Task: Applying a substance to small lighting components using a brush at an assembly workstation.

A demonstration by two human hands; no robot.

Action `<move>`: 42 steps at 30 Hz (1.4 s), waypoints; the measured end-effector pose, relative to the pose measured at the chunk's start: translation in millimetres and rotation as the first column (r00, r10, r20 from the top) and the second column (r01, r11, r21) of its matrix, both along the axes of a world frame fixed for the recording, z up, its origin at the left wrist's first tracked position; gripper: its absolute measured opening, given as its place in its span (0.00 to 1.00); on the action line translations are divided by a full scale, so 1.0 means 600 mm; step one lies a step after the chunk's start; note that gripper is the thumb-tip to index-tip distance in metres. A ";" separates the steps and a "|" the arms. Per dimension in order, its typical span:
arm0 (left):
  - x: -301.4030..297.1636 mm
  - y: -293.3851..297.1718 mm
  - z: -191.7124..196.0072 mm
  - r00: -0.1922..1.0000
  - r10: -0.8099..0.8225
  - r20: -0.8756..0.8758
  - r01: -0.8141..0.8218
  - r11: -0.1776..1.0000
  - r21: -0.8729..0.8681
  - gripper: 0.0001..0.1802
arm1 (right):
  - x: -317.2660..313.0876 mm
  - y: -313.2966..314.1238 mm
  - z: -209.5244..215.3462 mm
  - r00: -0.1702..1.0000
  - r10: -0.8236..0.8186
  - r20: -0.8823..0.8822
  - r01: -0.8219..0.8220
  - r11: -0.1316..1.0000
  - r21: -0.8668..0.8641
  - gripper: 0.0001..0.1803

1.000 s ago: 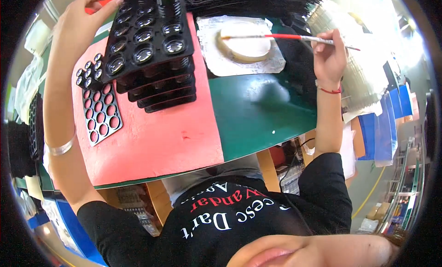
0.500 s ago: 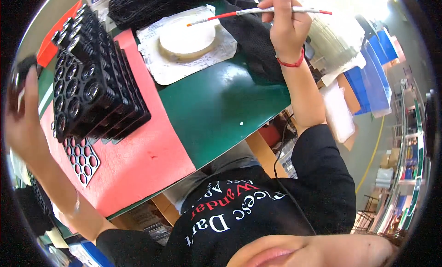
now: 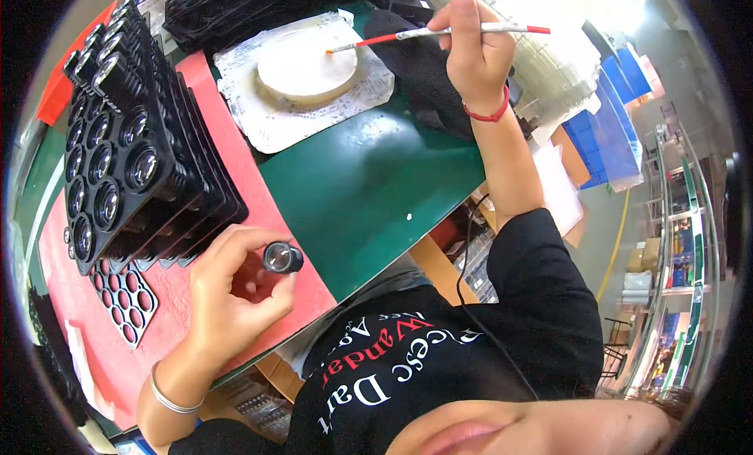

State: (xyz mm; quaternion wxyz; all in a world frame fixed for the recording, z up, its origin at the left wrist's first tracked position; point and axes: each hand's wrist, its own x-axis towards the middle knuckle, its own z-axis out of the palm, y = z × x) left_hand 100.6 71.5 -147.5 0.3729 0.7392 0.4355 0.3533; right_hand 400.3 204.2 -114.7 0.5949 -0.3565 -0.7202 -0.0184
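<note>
- The left hand (image 3: 235,294) is closed around a small black lens barrel (image 3: 283,258) — thumb and fingertips pinch its sides, and its glass face points up and catches the light. It is held just above the near edge of the desk (image 3: 369,188), over the pink mat (image 3: 235,180).
- The right hand (image 3: 471,51) is closed on a thin paintbrush (image 3: 439,33) with a red and white handle, pinched between thumb and fingers near the middle of the shaft. The brush lies almost level, and its tip touches or hangs just over the round white pad (image 3: 307,63) toward the far edge; which of the two I cannot tell.
- A red cord (image 3: 490,114) circles the right wrist, and a thin metal bangle (image 3: 169,392) the left.
- The white pad is a thick disc that sits on a crumpled sheet of printed paper (image 3: 298,118).
- A stack of black moulded trays (image 3: 133,157) stands on the mat just beyond the left hand; the top tray holds rows of glassy lenses in round wells.
- A flat black tray with empty round holes (image 3: 125,294) lies on the mat by the desk's left edge, beside the left wrist.
- A dark cloth (image 3: 420,78) lies under the right hand, on the smooth green desk top — more black trays (image 3: 235,12) sit at the far edge.
</note>
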 end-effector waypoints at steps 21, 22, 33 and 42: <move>-0.013 -0.003 0.007 0.883 0.219 0.416 0.012 0.874 -0.486 0.13 | 0.008 0.010 0.011 0.273 0.708 -0.651 -0.962 0.215 -0.170 0.23; -0.015 -0.003 0.008 0.880 0.226 0.417 0.015 0.865 -0.501 0.13 | 0.006 0.006 0.009 0.298 0.723 -0.624 -0.954 0.236 -0.183 0.23; -0.018 -0.001 0.007 0.885 0.219 0.410 0.021 0.863 -0.505 0.14 | 0.002 0.001 0.006 0.352 0.803 -0.481 -0.933 0.261 -0.248 0.21; -0.019 -0.003 0.007 0.871 0.233 0.432 0.020 0.863 -0.506 0.15 | 0.002 -0.002 0.005 0.449 0.778 -0.439 -0.892 0.363 -0.268 0.19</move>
